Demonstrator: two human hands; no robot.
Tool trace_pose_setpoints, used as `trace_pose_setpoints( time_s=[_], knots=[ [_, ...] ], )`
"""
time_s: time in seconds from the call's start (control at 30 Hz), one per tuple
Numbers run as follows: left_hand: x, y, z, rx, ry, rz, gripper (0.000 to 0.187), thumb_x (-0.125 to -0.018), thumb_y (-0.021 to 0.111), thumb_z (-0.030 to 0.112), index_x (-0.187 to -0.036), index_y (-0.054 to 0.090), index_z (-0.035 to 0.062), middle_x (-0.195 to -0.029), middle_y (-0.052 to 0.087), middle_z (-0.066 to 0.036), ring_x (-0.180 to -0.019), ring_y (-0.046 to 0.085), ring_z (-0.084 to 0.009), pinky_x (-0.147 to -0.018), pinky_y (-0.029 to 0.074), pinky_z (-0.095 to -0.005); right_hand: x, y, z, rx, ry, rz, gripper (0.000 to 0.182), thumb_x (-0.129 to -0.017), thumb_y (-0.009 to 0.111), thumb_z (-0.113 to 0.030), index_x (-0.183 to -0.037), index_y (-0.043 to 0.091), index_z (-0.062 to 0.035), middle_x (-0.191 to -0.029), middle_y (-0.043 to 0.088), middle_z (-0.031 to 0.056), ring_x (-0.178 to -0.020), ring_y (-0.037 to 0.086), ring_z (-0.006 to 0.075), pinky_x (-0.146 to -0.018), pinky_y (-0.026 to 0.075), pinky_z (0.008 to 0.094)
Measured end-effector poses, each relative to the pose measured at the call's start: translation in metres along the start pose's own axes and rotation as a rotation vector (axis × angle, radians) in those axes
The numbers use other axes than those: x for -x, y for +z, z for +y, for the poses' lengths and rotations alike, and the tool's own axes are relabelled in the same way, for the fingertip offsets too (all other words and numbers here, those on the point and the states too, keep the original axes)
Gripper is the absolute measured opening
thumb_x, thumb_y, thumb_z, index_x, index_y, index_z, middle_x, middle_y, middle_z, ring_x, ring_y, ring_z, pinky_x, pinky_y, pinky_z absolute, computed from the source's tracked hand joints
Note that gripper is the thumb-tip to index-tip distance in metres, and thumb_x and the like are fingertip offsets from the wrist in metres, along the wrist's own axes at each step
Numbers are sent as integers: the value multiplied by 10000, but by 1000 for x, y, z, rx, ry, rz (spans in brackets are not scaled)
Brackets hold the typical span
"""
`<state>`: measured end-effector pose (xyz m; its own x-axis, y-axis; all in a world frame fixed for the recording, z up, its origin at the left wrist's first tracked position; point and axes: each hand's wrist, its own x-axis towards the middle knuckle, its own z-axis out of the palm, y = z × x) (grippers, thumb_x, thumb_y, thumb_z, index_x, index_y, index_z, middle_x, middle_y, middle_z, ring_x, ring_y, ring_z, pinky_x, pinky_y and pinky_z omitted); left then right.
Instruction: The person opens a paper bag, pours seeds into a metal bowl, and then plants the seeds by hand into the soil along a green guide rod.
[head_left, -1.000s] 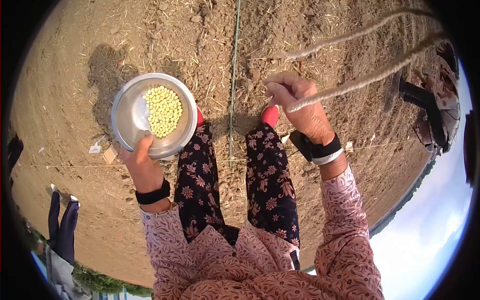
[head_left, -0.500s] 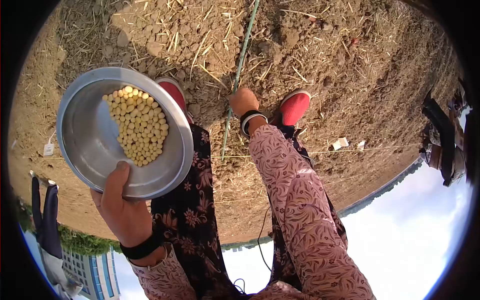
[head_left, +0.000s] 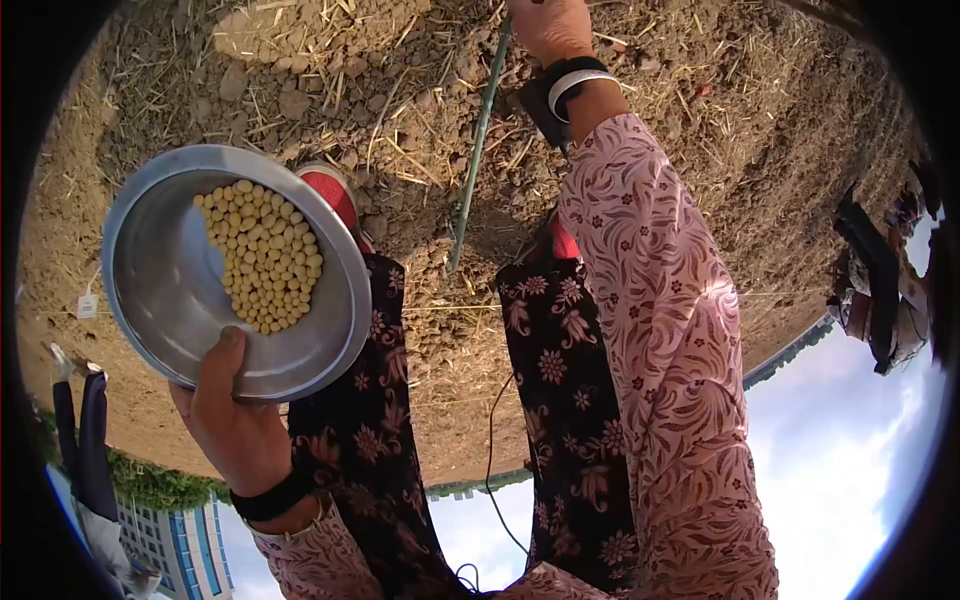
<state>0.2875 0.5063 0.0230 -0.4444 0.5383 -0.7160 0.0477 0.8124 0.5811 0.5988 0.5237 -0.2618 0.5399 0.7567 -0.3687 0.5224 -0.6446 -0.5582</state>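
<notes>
A wide metal bowl (head_left: 180, 300) holds yellow soybeans (head_left: 265, 255), heaped toward its right side. My left hand (head_left: 235, 430) grips the bowl's near rim, thumb inside and fingers underneath. Far forward, my right hand (head_left: 552, 30) reaches over the soil at the top edge of view, its back toward me. Most of its fingers are cut off by that edge. A thin green stick (head_left: 483, 140) lies along the ground, its upper end right beside this hand.
Dry clods and straw cover the soil (head_left: 400, 130). My red shoes (head_left: 330, 195) stand either side of the stick. A yellow string (head_left: 455, 307) runs across the ground. At left are another person's legs (head_left: 93, 430) and a white tag (head_left: 87, 305); more people (head_left: 875, 280) are at right.
My right hand has moved forward and to the right, from beside the stick's middle to the top edge. The bowl in my left hand has shifted slightly left.
</notes>
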Motion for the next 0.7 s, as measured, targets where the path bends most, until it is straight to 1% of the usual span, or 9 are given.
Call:
trace_pose_setpoints(
  time_s=[0.07, 0.1, 0.13, 0.2, 0.27, 0.33, 0.4, 0.5, 0.7],
  knots=[
    [0, 0, 0, -12, -8, 0, 465, -796, 647, 49, -1228, 488, -20, -1151, 557, -134, -1034, 582, -233, -895, 503, -383, -28, 5, -3, 323, 275, -246, 610, -906, 443, -499, -1349, 389, -84, -1176, 574, 316, -1075, 560, 490, -941, 418, 502],
    [-1, -3, -1, -15, -30, 2, 454, -797, 643, 46, -1221, 495, -22, -1148, 562, -134, -1033, 583, -230, -897, 501, -382, -25, 4, -9, 271, 368, -197, 659, -882, 471, -409, -1440, 322, -91, -1311, 459, 357, -1196, 450, 532, -1029, 331, 542],
    [-2, -4, -1, -15, -50, 6, 442, -799, 639, 43, -1214, 502, -23, -1144, 566, -134, -1032, 583, -228, -900, 500, -381, -15, 0, -11, 315, 337, -214, 394, -923, 495, -385, -1220, 530, -129, -1063, 644, 255, -980, 624, 415, -868, 478, 463],
    [-3, -1, -1, -4, -32, 7, 434, -801, 636, 41, -1209, 506, -25, -1140, 571, -134, -1030, 585, -226, -900, 499, -380, 16, 8, 19, -35, 75, -83, 238, -811, 596, -254, -881, 717, -61, -774, 678, 191, -761, 666, 367, -724, 530, 424],
    [-3, -4, -2, -1, -17, 12, 426, -802, 633, 39, -1205, 511, -26, -1135, 575, -134, -1027, 587, -224, -900, 498, -378, 63, 14, 24, -51, 149, -193, 234, -824, 589, -253, -884, 717, -67, -799, 684, 181, -798, 665, 365, -767, 526, 418],
    [-6, -6, -3, 7, -18, -18, 432, -804, 633, 43, -1212, 508, -27, -1139, 574, -135, -1027, 587, -225, -900, 494, -374, 110, 21, 28, 136, 156, -411, 264, -861, 601, -269, -889, 706, -29, -752, 693, 126, -682, 675, 273, -693, 546, 389],
    [-6, -5, -3, -5, -15, -19, 442, -804, 633, 44, -1220, 503, -27, -1145, 571, -137, -1032, 584, -227, -902, 492, -376, 140, 36, 29, 378, 172, -772, 276, -846, 607, -275, -950, 695, -34, -990, 669, 183, -943, 645, 347, -844, 515, 414],
    [-7, -8, -4, -25, -16, -27, 459, -804, 634, 46, -1234, 491, -28, -1157, 564, -140, -1042, 580, -231, -907, 489, -379, 170, 60, 35, 397, 385, -811, 288, -852, 614, -282, -991, 681, -39, -1032, 659, 176, -961, 641, 345, -831, 523, 427],
    [-5, -7, -4, -23, -5, -31, 482, -802, 632, 42, -1251, 472, -30, -1170, 554, -144, -1057, 572, -235, -925, 482, -383, 179, 72, 52, 309, 362, -614, 270, -831, 618, -279, -918, 688, -33, -909, 667, 184, -862, 645, 359, -771, 522, 442]
  ],
)
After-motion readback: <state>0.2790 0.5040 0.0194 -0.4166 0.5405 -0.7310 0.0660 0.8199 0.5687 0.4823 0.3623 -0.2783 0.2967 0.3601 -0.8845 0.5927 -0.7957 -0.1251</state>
